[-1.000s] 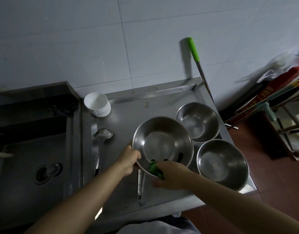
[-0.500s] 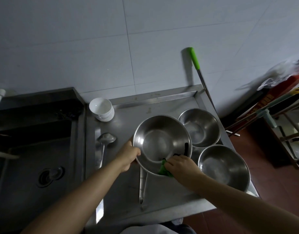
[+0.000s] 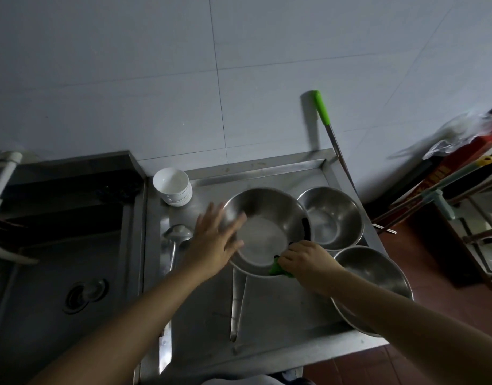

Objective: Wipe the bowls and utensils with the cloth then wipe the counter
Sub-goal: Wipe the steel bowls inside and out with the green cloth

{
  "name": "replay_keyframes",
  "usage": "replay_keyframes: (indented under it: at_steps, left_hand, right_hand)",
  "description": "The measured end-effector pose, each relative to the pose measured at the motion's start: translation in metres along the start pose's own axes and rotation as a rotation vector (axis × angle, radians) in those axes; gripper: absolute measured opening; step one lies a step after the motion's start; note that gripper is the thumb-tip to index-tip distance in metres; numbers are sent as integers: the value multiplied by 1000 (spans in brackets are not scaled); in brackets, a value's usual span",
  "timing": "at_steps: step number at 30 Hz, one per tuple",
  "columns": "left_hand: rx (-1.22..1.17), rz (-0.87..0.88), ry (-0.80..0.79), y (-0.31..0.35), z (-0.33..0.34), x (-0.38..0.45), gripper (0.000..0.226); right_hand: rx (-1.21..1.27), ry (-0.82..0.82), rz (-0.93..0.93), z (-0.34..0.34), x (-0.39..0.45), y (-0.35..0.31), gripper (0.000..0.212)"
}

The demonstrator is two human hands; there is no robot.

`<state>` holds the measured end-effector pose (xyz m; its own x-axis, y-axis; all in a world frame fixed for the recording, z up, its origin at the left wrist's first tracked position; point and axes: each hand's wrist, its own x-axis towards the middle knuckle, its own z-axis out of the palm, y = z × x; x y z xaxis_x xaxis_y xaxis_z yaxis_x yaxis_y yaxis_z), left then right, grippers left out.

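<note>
A large steel bowl (image 3: 262, 218) is tilted up above the steel counter (image 3: 280, 309). My right hand (image 3: 304, 258) pinches a green cloth (image 3: 275, 269) against the bowl's near right rim. My left hand (image 3: 215, 240), blurred, has its fingers spread straight over the bowl's left rim. Two more steel bowls stand to the right, one at the back (image 3: 332, 218) and one nearer (image 3: 378, 273), the latter partly hidden by my right forearm. A ladle (image 3: 175, 237) lies left of the bowl, and a long steel utensil (image 3: 236, 307) lies under it.
A stack of white bowls (image 3: 172, 186) stands at the counter's back left corner. The sink (image 3: 58, 262) with its drain is on the left. A green-handled pole (image 3: 326, 126) leans on the tiled wall. Clutter and tools (image 3: 447, 195) fill the floor to the right.
My left hand has let go of the bowl's left rim and opened with fingers spread. My right hand with the cloth has slid right along the near rim. The camera tilted upward.
</note>
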<state>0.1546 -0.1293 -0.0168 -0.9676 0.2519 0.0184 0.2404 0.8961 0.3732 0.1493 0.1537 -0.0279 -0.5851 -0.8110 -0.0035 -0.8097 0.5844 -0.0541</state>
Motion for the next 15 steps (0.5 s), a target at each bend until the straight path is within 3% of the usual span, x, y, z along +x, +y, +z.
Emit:
replay_keyframes:
  at_steps: [2, 4, 5, 8, 12, 15]
  left_hand:
    - [91, 270, -337, 3, -13, 6, 70]
    - [203, 336, -658, 18, -24, 3, 67]
    - [259, 363, -705, 27, -28, 1, 59]
    - [212, 348, -686, 37, -27, 1, 40]
    - [-257, 67, -664, 20, -21, 12, 42]
    - [-530, -115, -644, 18, -17, 14, 23]
  right_hand:
    - [58, -128, -35, -17, 6, 10, 23]
    - [68, -272, -55, -32, 14, 16, 28]
    - [61, -288, -74, -37, 16, 18, 30]
    - [88, -165, -93, -41, 19, 27, 33]
    - [333, 55, 128, -43, 15, 49, 50]
    - [611, 274, 404, -54, 15, 54, 30]
